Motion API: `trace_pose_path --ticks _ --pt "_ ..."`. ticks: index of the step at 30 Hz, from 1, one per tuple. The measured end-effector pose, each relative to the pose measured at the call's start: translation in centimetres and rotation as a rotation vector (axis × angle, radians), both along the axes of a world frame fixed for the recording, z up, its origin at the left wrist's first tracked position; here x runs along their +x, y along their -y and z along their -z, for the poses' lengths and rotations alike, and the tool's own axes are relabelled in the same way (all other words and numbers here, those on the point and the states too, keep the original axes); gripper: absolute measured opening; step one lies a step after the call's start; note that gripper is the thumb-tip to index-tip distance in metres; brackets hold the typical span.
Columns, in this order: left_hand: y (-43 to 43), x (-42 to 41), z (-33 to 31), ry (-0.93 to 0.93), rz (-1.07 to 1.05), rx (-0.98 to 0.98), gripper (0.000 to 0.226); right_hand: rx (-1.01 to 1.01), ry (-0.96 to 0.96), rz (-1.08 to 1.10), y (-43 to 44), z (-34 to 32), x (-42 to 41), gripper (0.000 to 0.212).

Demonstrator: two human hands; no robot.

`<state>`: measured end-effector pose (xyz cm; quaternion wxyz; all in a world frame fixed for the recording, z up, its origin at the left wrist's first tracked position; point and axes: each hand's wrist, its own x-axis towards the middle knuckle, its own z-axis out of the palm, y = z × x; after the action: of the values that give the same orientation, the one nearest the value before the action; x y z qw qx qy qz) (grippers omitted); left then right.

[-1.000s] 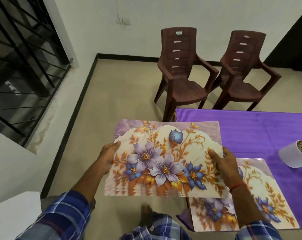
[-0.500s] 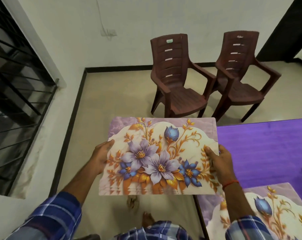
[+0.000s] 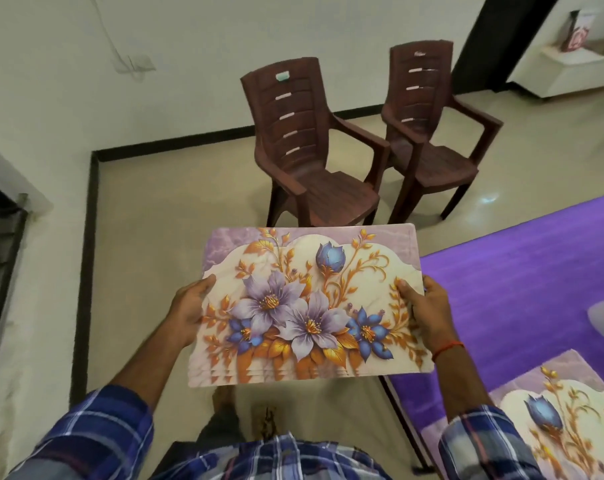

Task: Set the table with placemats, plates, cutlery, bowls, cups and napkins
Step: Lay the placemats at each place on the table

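You hold a stack of floral placemats [image 3: 311, 303] in the centre of the frame, above the floor and just left of the purple-clothed table [image 3: 522, 282]; your left hand [image 3: 189, 311] is clamped on its left edge, your right hand [image 3: 426, 311] on its right edge. Another floral placemat [image 3: 570, 410] lies on the table at lower right. Two brown plastic armchairs [image 3: 311, 143] stand in the upper middle

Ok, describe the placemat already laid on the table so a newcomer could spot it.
Find the purple table at right. The laid placemat lies flat at its near corner, behind the right sleeve. Unlike the matching floral stack held in both hands, nobody touches it.
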<state>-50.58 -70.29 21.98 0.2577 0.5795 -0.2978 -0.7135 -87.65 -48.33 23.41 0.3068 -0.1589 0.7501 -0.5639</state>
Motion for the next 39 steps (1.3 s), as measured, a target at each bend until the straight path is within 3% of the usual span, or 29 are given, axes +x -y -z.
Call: trace_pose_path --ticks 11,14,20,33,39 --pt "15.4 -2.0 -1.3 -0.024 0.244 0.031 0.03 0.024 -0.042 0.279 7.7 -1.5 4.6 0.028" --pt "17.3 -3.3 -1.6 -0.054 0.29 -0.032 0.018 0.018 -0.056 0.336 7.7 -1.7 6.0 0.027" --pt "18.8 -7.7 -1.0 -0.078 0.43 -0.056 0.017 0.041 -0.053 0.473 5.9 -2.3 6.2 0.023" --pt "22.6 -24.9 -0.9 -0.059 0.755 -0.074 0.017 0.06 -0.08 0.76 3.8 -0.4 -0.1 0.02" --pt "21.6 -35.3 -0.6 -0.016 0.943 -0.044 0.033 0.088 -0.036 0.952 0.5 1.6 -2.8 0.02"
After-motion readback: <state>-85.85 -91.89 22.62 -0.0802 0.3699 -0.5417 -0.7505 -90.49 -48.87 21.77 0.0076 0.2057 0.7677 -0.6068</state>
